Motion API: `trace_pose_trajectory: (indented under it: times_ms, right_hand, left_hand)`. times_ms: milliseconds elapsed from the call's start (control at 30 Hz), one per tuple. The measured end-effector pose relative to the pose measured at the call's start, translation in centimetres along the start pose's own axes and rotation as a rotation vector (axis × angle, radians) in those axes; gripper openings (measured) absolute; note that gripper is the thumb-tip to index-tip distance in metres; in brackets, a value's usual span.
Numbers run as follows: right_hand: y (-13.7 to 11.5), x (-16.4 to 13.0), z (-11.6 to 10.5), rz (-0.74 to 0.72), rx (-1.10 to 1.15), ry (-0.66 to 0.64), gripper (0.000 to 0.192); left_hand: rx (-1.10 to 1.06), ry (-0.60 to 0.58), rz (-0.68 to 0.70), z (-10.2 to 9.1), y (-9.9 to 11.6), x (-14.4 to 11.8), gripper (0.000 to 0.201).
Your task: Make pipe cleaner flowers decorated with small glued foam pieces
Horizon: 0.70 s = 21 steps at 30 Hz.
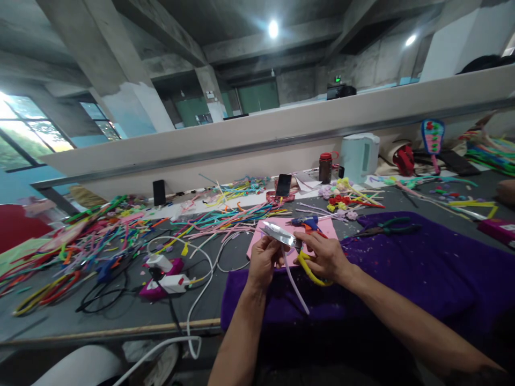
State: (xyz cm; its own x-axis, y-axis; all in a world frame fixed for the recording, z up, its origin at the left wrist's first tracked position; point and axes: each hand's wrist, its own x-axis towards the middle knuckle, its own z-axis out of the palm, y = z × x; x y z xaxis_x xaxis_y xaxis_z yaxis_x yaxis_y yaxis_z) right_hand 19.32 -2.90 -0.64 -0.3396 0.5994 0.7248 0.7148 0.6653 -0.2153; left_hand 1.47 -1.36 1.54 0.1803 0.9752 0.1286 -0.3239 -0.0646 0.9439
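My right hand (324, 254) is closed on yellow-handled scissors (281, 235), whose silver blades point left, over my left hand. Close beneath the blades, my left hand (263, 260) pinches a pale lilac pipe cleaner (295, 289). Its long end hangs down to the right over the purple cloth (434, 279); its upper end is hidden among the fingers and blades. Behind both hands lies a pink sheet (257, 244) with a blue glue gun (306, 222) on it. To the right, green-handled pliers (392, 226) rest on the cloth.
Many coloured pipe cleaners (225, 217) cover the table's left and back. A power strip (161, 284) with white cables sits to my left. Along the back stand a phone (284, 185), a brown bottle with a red lid (325, 169) and a pale kettle (359, 158).
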Motion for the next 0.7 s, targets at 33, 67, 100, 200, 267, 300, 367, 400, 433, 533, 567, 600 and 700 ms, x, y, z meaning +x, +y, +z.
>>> trace_pose_trajectory:
  times_ms: [33,67,100,200,267,300,367,400,433,533,567,600,700]
  right_hand:
    - [-0.02,0.0,-0.04,0.003,-0.008,-0.001,0.056]
    - [-0.03,0.01,-0.07,0.005,-0.014,-0.001,0.055]
    - [-0.03,0.02,-0.09,0.006,-0.019,0.002,0.055]
    - [0.01,0.03,-0.07,0.004,-0.016,0.024,0.056]
    - [0.0,0.05,-0.06,0.004,-0.007,0.034,0.057]
    - [-0.04,0.06,-0.06,0.007,-0.004,0.037,0.057]
    - [-0.14,0.09,-0.1,0.012,-0.001,0.039,0.057]
    - [-0.2,0.11,-0.14,0.015,-0.002,0.041,0.057]
    - [-0.25,0.13,-0.17,0.016,-0.004,0.043,0.057]
    - [-0.34,0.19,-0.26,0.016,-0.016,0.043,0.056]
    - [-0.34,0.19,-0.28,0.016,-0.023,0.042,0.056]
    - [-0.33,0.19,-0.29,0.016,-0.03,0.04,0.056]
    - [-0.25,0.16,-0.25,0.017,-0.042,0.023,0.055]
  left_hand:
    - [-0.002,0.002,0.001,0.02,0.02,0.01,0.027]
    - [-0.006,0.005,0.002,0.03,0.03,0.01,0.027]
    - [-0.011,0.011,0.002,0.05,0.04,0.02,0.026]
    - [-0.024,0.04,0.001,0.12,0.08,0.02,0.028]
    - [-0.024,0.051,-0.006,0.17,0.11,0.01,0.03]
    - [-0.022,0.053,-0.01,0.18,0.13,0.0,0.03]
    - [-0.018,0.053,-0.016,0.2,0.16,-0.01,0.031]
    - [-0.016,0.052,-0.016,0.2,0.17,-0.02,0.031]
    - [-0.014,0.05,-0.012,0.19,0.17,-0.03,0.031]
    - [-0.014,0.046,0.006,0.17,0.14,-0.04,0.029]
    - [-0.016,0.046,0.012,0.16,0.12,-0.05,0.028]
    - [-0.019,0.048,0.017,0.14,0.09,-0.04,0.028]
    - [-0.025,0.04,0.024,0.08,-0.02,-0.03,0.027]
